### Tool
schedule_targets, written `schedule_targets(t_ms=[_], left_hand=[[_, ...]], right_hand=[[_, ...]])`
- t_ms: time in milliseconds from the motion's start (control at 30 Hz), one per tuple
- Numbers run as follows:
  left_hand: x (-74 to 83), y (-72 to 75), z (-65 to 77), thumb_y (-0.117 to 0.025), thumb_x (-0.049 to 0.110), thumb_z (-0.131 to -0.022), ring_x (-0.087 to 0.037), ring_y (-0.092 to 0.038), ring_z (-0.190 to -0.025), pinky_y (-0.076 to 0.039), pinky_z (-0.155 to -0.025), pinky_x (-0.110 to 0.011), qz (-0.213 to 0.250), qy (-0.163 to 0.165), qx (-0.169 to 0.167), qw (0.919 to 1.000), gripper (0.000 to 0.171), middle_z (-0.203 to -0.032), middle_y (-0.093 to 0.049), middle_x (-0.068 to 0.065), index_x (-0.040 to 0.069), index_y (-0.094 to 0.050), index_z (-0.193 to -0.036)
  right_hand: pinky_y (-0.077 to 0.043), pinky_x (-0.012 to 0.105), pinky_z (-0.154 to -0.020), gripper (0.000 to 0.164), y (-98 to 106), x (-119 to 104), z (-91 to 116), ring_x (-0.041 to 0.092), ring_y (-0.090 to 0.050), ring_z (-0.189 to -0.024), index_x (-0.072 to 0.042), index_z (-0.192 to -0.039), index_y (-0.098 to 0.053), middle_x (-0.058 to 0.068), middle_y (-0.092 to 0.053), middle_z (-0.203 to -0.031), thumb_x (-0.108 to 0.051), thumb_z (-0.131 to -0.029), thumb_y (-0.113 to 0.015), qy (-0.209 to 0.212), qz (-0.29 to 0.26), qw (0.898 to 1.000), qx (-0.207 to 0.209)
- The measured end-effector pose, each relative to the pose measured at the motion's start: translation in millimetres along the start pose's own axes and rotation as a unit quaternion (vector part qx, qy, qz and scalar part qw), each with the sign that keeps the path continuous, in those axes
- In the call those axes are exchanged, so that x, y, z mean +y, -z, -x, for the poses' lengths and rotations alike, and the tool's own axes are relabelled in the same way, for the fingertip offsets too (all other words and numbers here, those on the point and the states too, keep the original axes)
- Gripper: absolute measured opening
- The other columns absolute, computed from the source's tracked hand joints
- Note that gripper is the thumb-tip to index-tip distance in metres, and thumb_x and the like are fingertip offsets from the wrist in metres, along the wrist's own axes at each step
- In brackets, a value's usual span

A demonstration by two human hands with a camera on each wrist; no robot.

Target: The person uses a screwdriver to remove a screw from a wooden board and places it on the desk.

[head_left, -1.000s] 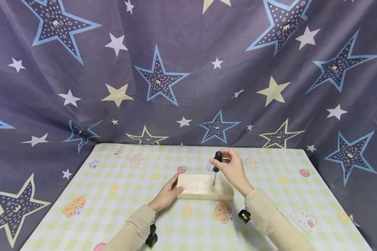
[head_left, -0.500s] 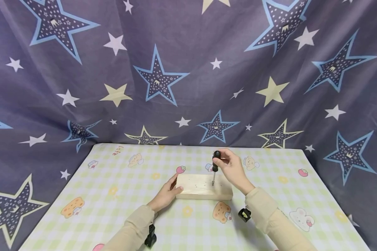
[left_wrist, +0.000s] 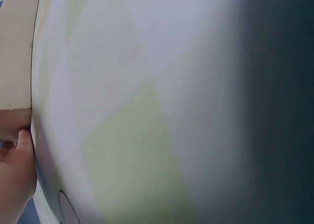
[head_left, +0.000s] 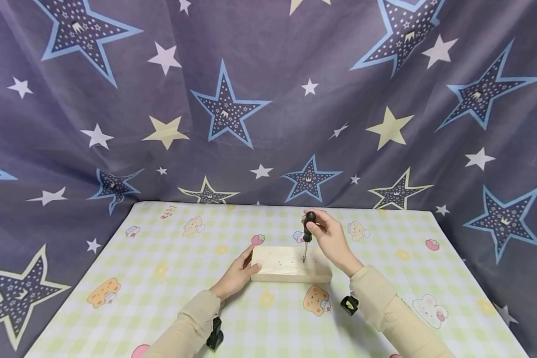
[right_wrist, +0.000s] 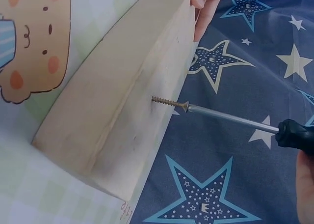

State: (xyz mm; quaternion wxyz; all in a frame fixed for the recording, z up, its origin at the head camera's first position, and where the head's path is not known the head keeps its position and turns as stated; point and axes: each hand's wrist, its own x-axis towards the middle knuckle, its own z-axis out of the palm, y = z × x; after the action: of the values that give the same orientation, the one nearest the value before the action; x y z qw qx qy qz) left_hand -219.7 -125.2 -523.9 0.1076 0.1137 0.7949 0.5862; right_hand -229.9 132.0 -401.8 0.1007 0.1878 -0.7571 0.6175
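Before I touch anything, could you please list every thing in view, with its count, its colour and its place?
Screwdriver: one, black handle and silver shaft, above the block.
Screw: one, brass-coloured, between the screwdriver's tip and the block's top face.
Wooden block: one, pale, on the tablecloth.
Checked tablecloth: one, green and white with cartoon prints, under the block.
Star-patterned fabric: bluish-purple, behind and beside the table; separate pieces cannot be counted.
Wrist devices: two, black, one by each cuff.
Sleeves: two, beige, on both arms.
Left hand: one, bare, gripping the block's left end.
Right hand: one, bare, holding the screwdriver's handle.
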Motion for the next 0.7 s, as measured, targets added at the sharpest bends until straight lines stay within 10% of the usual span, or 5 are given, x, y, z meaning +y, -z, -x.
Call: schedule_targets(t_ms=[267,700], left_hand=[[4.6,-0.1,-0.4,-0.052,0.025,-0.094,-0.032,-0.015,-0.14,-0.02,-0.114,-0.045,0.007,0.011,0.005,0.9999,0.072,-0.152,-0.013,-0.019,0.003,-0.009,-0.148],[3.5,-0.3,1.3,-0.053,0.025,-0.094,-0.031,-0.016,-0.14,-0.02,-0.114,-0.044,0.014,0.013,0.009,0.9998,0.072,-0.152,-0.015,-0.018,0.004,-0.01,-0.148]], right_hand=[[-0.052,0.018,-0.073,0.026,-2.0,-15.0,-2.0,0.003,-0.06,-0.079,-0.002,-0.108,-0.061,0.014,-0.06,-0.103,-0.015,-0.085,-0.066,-0.045,0.029,0.998,0.032],[-0.054,0.035,-0.077,0.022,-8.1,-37.2,1.4,0.016,-0.051,-0.077,0.002,-0.093,-0.069,0.012,-0.052,-0.08,-0.009,-0.075,-0.075,-0.001,0.099,0.991,0.092]])
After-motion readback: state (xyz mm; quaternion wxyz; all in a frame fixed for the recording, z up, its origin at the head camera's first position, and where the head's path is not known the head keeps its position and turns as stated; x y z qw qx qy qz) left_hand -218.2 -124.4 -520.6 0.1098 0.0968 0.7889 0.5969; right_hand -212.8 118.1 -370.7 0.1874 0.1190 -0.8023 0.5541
